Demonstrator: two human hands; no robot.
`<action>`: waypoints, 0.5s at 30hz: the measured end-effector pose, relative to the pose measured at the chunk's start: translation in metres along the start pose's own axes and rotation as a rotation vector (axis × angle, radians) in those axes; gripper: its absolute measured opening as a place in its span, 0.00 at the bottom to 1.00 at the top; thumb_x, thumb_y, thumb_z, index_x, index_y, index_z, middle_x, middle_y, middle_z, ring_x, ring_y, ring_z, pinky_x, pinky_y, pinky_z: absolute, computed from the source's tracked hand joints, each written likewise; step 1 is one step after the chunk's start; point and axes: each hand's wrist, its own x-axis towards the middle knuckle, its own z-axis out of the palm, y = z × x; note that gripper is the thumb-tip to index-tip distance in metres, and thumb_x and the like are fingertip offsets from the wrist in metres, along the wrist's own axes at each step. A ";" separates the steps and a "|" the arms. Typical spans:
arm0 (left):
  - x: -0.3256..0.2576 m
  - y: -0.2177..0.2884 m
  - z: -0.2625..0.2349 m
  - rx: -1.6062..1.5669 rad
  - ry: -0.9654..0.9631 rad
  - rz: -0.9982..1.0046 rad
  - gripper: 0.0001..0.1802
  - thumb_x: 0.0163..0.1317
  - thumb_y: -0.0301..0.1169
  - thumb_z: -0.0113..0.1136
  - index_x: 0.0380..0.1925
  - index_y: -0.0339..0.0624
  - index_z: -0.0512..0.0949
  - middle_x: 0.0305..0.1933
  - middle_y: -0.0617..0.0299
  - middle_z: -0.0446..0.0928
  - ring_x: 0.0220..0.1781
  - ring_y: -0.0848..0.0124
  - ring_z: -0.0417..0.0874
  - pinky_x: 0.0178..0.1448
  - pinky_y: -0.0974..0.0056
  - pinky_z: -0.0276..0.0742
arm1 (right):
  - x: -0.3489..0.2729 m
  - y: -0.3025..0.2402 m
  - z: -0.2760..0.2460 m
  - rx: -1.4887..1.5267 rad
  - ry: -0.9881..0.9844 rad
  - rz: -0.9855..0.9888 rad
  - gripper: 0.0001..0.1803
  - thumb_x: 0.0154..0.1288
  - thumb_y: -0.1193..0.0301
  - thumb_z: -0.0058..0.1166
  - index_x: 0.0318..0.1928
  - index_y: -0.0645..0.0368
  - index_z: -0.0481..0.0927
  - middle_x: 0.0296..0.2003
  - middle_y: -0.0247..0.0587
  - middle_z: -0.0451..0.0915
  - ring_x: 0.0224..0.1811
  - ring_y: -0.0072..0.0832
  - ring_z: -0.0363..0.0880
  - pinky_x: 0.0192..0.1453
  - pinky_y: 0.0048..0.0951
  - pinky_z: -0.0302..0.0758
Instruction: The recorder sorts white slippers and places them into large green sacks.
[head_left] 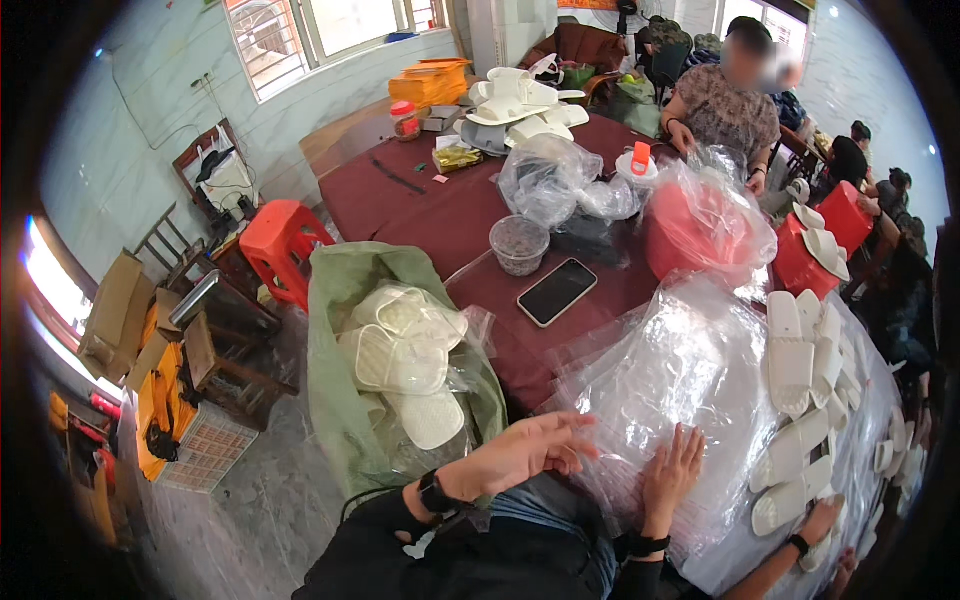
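My right hand lies flat with its fingers stretched out on a stack of clear plastic bags. Over the near left edge of that stack is my left hand, fingers apart and loosely bent, with nothing visible in it. Whether its fingertips touch the plastic I cannot tell. Left of it stands an open green woven sack, holding white slippers, some in clear plastic. More white slippers lie in a row right of the bags. A co-worker's hand reaches among them from the lower right.
A phone, a round clear tub and a plastic-covered red container stand on the dark red tabletop. Further back are piled slippers. A person sits across. Red stools stand to the left and right.
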 end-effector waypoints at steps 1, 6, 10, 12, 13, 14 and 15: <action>-0.006 0.014 0.013 0.299 -0.011 -0.009 0.27 0.66 0.38 0.48 0.62 0.38 0.62 0.56 0.49 0.71 0.55 0.59 0.73 0.60 0.59 0.65 | 0.000 0.001 0.000 0.001 -0.001 0.002 0.26 0.65 0.66 0.46 0.64 0.48 0.66 0.67 0.47 0.57 0.70 0.47 0.51 0.69 0.45 0.51; -0.007 0.050 -0.017 1.925 0.917 0.522 0.44 0.50 0.46 0.65 0.65 0.45 0.58 0.69 0.49 0.52 0.72 0.49 0.47 0.71 0.43 0.39 | -0.001 -0.002 -0.003 0.020 0.027 -0.010 0.26 0.64 0.67 0.47 0.64 0.49 0.66 0.66 0.49 0.57 0.70 0.47 0.50 0.69 0.46 0.52; -0.016 0.070 -0.075 2.133 1.145 0.155 0.50 0.46 0.51 0.66 0.68 0.54 0.54 0.71 0.45 0.48 0.74 0.46 0.39 0.69 0.35 0.33 | 0.000 -0.005 0.002 0.021 0.008 0.004 0.26 0.64 0.67 0.46 0.64 0.50 0.66 0.66 0.49 0.57 0.70 0.47 0.51 0.69 0.46 0.52; -0.020 0.075 -0.090 2.173 1.176 -0.001 0.50 0.46 0.52 0.66 0.68 0.55 0.54 0.70 0.44 0.49 0.74 0.45 0.40 0.69 0.34 0.33 | -0.002 -0.006 -0.005 0.032 0.032 -0.010 0.25 0.64 0.67 0.46 0.63 0.50 0.66 0.66 0.50 0.58 0.70 0.48 0.51 0.69 0.46 0.52; -0.021 0.074 -0.104 2.067 1.248 -0.134 0.48 0.46 0.52 0.65 0.67 0.56 0.56 0.68 0.43 0.53 0.72 0.42 0.46 0.69 0.35 0.38 | -0.002 -0.006 -0.004 0.036 0.027 -0.005 0.25 0.64 0.67 0.46 0.63 0.50 0.66 0.66 0.50 0.58 0.70 0.48 0.51 0.69 0.46 0.52; -0.022 0.074 -0.119 1.953 1.314 -0.263 0.46 0.47 0.53 0.64 0.66 0.57 0.58 0.66 0.42 0.58 0.69 0.40 0.52 0.68 0.36 0.44 | -0.001 -0.005 -0.002 0.038 0.035 -0.008 0.25 0.64 0.67 0.46 0.63 0.50 0.67 0.66 0.49 0.58 0.70 0.47 0.51 0.69 0.46 0.53; -0.025 0.074 -0.138 1.959 1.312 -0.269 0.46 0.47 0.53 0.64 0.66 0.57 0.58 0.66 0.42 0.58 0.69 0.40 0.52 0.68 0.36 0.44 | -0.001 -0.005 -0.001 0.041 0.044 -0.010 0.25 0.64 0.67 0.46 0.63 0.50 0.67 0.66 0.49 0.58 0.70 0.47 0.51 0.69 0.46 0.53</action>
